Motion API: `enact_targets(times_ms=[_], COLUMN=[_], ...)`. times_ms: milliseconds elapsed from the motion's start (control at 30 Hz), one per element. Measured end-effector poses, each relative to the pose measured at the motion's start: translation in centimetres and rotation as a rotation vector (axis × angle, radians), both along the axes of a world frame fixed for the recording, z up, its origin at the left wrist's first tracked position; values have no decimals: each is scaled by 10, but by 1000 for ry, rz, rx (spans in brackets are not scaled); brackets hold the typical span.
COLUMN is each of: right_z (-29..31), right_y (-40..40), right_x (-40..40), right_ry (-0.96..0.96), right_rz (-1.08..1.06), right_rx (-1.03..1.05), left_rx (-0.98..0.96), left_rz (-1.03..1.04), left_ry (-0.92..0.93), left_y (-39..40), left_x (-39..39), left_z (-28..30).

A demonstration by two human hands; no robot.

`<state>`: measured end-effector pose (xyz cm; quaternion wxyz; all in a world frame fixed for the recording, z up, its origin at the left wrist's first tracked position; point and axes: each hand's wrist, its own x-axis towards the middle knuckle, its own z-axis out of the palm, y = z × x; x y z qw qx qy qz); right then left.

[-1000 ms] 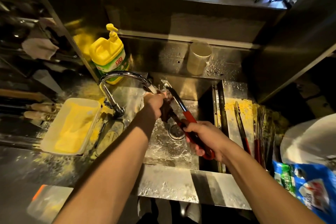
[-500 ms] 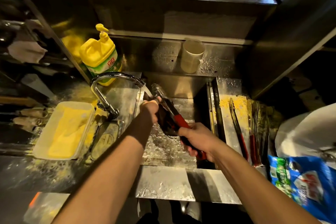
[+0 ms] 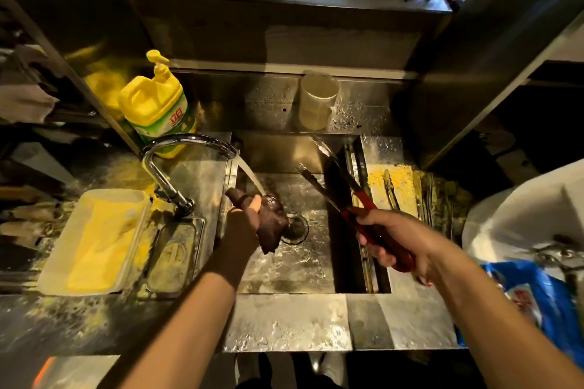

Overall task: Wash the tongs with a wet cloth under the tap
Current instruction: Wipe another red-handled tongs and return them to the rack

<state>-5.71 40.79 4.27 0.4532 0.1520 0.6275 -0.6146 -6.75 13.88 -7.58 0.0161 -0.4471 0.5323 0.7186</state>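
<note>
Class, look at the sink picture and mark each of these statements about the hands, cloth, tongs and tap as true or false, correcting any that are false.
1. Water is running from the tap. True.
2. The left hand holds the dark cloth under the stream. True.
3. The cloth is wrapped around the tongs. False: cloth and tongs are apart, one in each hand.
4. The right hand grips the tongs by their red handles. True.
5. The yellow soap bottle stands inside the sink. False: it stands on the counter behind the tap.
6. The pale cup lies tipped over in the basin. False: it stands upright on the ledge behind the sink.
</note>
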Motion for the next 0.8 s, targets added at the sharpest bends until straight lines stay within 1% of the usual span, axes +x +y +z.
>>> enact_targets(times_ms=[100,167,200,233,267,333,367,400,467,533,667,733,800], right_z=[-1,-2,-3,-4,-6,-14,-17,-17,-16,-15,-12,-10,-6], right_y=[-12,-22,-30,-39,-49,-61,-67,-72,-80,-85,-80,-69,-52], right_x=[5,10,15,18,23,29,33,36,42,48,58,64,71], right_ry=[-22,37,105,208,338,635,743,798,834,844,874,836,763], right_rz=[-81,-101,-91,-56,1,201,303,366,402,413,338,228,90], right_rx=[-101,-56,16,130,293,707,897,1036,1185,1247,1224,1159,1035], left_rx=[-21,1,60,129,179,206,201,194,179,179,183,174,153], left_rz=[-54,-115,-126,-131,-138,-166,-188,-207,-247,-277,-323,-372,-389], left_ry=[-32,-54,-58,-52,-22,56,89,113,134,135,142,153,168], left_y=[4,4,3,3,2,1,-1,-2,-5,-6,-3,5,20], left_x=[15,21,25,30,34,39,41,43,46,48,48,49,47], left_z=[2,8,10,14,18,21,21,22,24,26,33,43,51])
